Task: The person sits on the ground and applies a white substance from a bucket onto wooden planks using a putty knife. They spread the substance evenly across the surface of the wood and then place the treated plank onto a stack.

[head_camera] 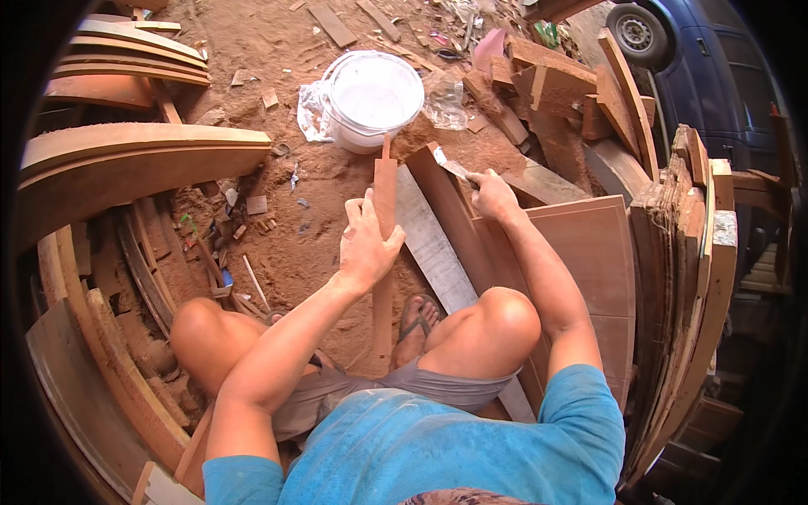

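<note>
My left hand (367, 246) grips a long wooden rail (385, 183) with a narrow tenon at its far end. The rail points away from me, and its tip overlaps the near side of a white plastic bucket (377, 91) in the view. In my right hand (494, 197) is a putty knife (456, 169), its blade directed left and away. A white smear shows by the blade's tip, at the far end of a brown wooden board (442, 214); whether blade and board touch, I cannot tell.
Right of my knee lies a wooden panel (581, 252), with a stack of planks (682, 284) beyond it. A pale board (435, 233) runs along the ground. Curved boards (145, 148) stand at left. Offcuts (555, 82) pile up near a blue vehicle (713, 82).
</note>
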### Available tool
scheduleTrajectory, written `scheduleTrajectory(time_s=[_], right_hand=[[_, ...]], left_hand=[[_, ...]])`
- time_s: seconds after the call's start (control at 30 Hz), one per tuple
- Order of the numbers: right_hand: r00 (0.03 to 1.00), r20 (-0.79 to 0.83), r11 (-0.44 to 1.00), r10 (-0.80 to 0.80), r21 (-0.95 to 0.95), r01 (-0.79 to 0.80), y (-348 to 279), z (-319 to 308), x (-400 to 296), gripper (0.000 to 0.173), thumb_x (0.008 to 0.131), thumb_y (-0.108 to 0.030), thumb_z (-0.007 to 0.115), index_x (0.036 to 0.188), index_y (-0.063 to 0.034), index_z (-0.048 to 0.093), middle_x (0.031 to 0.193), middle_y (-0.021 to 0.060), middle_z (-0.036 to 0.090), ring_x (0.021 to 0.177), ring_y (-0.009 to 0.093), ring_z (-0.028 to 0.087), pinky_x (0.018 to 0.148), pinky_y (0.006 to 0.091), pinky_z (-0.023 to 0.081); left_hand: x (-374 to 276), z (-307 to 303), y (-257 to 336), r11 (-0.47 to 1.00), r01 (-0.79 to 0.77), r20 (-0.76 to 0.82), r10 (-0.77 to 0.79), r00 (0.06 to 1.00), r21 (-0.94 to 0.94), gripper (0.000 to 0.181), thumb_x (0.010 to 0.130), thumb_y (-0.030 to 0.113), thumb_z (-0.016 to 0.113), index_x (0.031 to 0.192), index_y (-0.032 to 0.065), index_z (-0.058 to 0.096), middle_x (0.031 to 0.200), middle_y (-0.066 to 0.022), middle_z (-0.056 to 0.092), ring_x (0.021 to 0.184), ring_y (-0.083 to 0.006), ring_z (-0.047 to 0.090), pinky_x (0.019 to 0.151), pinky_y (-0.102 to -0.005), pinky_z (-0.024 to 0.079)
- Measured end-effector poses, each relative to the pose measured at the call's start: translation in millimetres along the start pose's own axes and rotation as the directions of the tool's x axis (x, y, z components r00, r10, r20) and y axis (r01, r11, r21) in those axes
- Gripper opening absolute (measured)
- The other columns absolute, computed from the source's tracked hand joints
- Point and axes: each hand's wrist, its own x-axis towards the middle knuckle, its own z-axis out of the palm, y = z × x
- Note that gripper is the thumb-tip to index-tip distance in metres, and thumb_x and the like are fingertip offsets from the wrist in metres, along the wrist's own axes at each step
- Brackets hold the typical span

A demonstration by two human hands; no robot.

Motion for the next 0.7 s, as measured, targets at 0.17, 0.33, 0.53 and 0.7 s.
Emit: scheduleTrajectory(time_s=[0.17, 0.33, 0.53, 0.7], right_hand=[[0.999, 0.035, 0.999, -0.024, -0.045, 0.026, -21, -35, 23, 0.044, 0.094, -0.008, 0.056, 0.135, -0.0197, 0.068, 0.126, 0.0234, 0.064, 0.122, 0.039, 0.061, 0.105, 0.0456, 0.049], [0.985, 0.147, 0.969, -0.091, -0.215, 0.122, -1, -43, 43, 0.053, 0.089, -0.001, 0.058, 0.134, -0.0244, 0.069, 0.135, 0.0183, 0.065, 0.136, 0.035, 0.055, 0.112, 0.0423, 0.047], [0.976, 0.215, 0.939, -0.046, -0.325, 0.116, 6, -55, 16, 0.045, 0.092, -0.005, 0.054, 0.13, -0.0235, 0.071, 0.131, 0.0192, 0.067, 0.125, 0.035, 0.063, 0.107, 0.0443, 0.05], [0.983, 0.177, 0.972, 0.057, -0.236, -0.014, -23, -58, -19, 0.048, 0.091, -0.006, 0.057, 0.135, -0.0219, 0.068, 0.122, 0.0244, 0.065, 0.115, 0.037, 0.065, 0.1, 0.0448, 0.052]], left_hand=[[1, 1, 3, 1.0, -0.011, -0.01, 0.011, 1.0, -0.015, 0.086, 0.086, 0.024, 0.071, 0.151, -0.0135, 0.031, 0.128, -0.0236, 0.043, 0.106, -0.0448, 0.065, 0.092, -0.0486, 0.056], [1, 3, 4, 1.0, -0.015, 0.0, 0.015, 1.0, -0.005, 0.086, 0.086, 0.024, 0.071, 0.151, -0.0138, 0.03, 0.128, -0.0235, 0.043, 0.104, -0.044, 0.066, 0.09, -0.0484, 0.056], [2, 2, 4, 1.0, -0.014, 0.0, 0.014, 1.0, -0.009, 0.087, 0.086, 0.024, 0.071, 0.151, -0.0142, 0.029, 0.128, -0.0227, 0.043, 0.102, -0.0432, 0.066, 0.09, -0.0475, 0.057], [1, 0, 9, 0.998, 0.027, 0.023, -0.026, 0.999, -0.053, 0.085, 0.087, 0.026, 0.072, 0.151, -0.0132, 0.032, 0.131, -0.0245, 0.044, 0.11, -0.0444, 0.063, 0.096, -0.0479, 0.054]])
